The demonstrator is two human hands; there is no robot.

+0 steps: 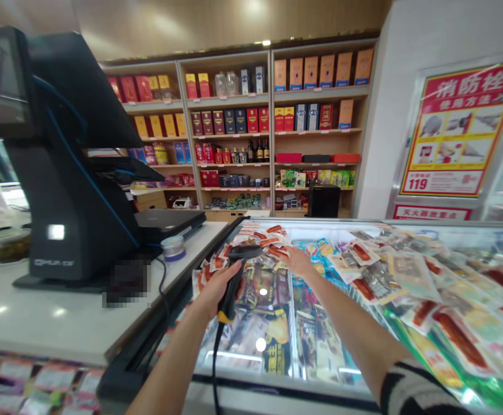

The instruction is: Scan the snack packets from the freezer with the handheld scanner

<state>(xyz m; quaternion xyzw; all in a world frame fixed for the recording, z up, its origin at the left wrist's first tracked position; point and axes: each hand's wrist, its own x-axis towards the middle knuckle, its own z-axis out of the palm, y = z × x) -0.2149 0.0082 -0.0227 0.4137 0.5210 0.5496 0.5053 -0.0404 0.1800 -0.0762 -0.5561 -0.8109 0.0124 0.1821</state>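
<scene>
Scanner (233, 288) is gripped in L hand (217, 291), near freezer's (277, 392) left edge. R hand (298, 262) touches sausage pkt (277, 252) toward far-left corner; can't tell if closed. Better keep pkt flat, w/ cable (215, 363) slack.

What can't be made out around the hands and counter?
All in the head view:
- Scanner face, in the left hand: turned away.
- Right hand grip on the sausage packet: too small, blurred.
- Packet print: too small.
- Cable far end: cut off by bottom edge.
- Monitor: cut off by left edge.
- Counter object: pixelated.
</scene>
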